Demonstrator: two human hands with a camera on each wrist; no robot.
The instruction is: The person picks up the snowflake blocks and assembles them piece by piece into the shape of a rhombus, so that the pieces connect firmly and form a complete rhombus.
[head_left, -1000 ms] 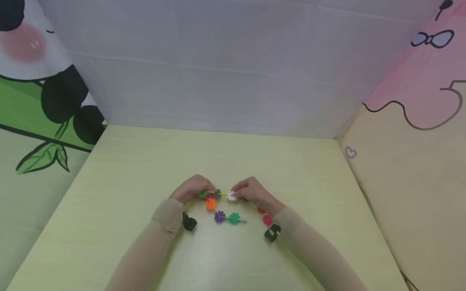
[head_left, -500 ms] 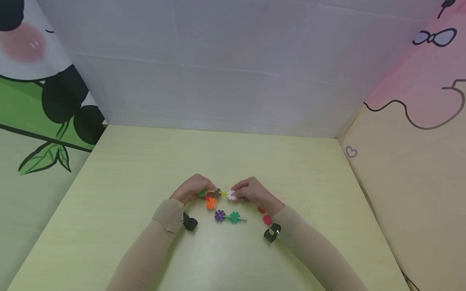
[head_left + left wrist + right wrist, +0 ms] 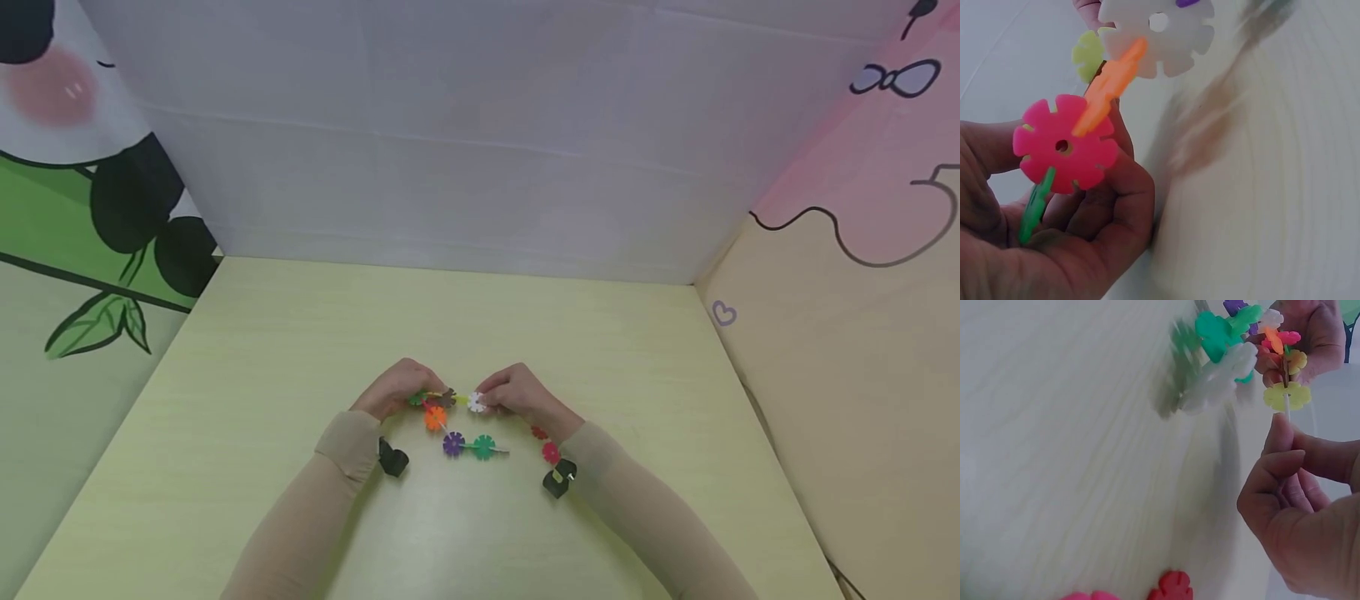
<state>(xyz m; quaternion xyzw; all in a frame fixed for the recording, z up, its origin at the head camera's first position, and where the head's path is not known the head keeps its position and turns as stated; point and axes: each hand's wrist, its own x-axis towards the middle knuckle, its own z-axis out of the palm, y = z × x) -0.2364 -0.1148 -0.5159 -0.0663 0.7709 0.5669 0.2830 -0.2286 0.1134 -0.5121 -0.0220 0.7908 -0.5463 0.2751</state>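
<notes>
Notched plastic snowflake discs are joined edge to edge in a bent chain between both hands. My left hand [image 3: 397, 390] pinches the chain at the brown disc [image 3: 447, 398]. Near its palm, in the left wrist view, are a pink disc [image 3: 1063, 150] and a green disc [image 3: 1036, 209]. From there the chain runs through orange [image 3: 435, 418], purple [image 3: 453, 444] and teal [image 3: 483, 447] discs. My right hand [image 3: 521, 396] pinches a white disc [image 3: 476, 402] between thumb and fingertips. Beyond it, in the right wrist view, a yellow disc [image 3: 1274, 397] meets that white edge.
Two loose discs, one red [image 3: 1172, 587] and one pink [image 3: 551, 452], lie on the table beside my right wrist. Black wrist cameras [image 3: 393, 457] hang below both sleeves. A pale cloth wall [image 3: 465, 167] stands behind the light wooden table [image 3: 315, 317].
</notes>
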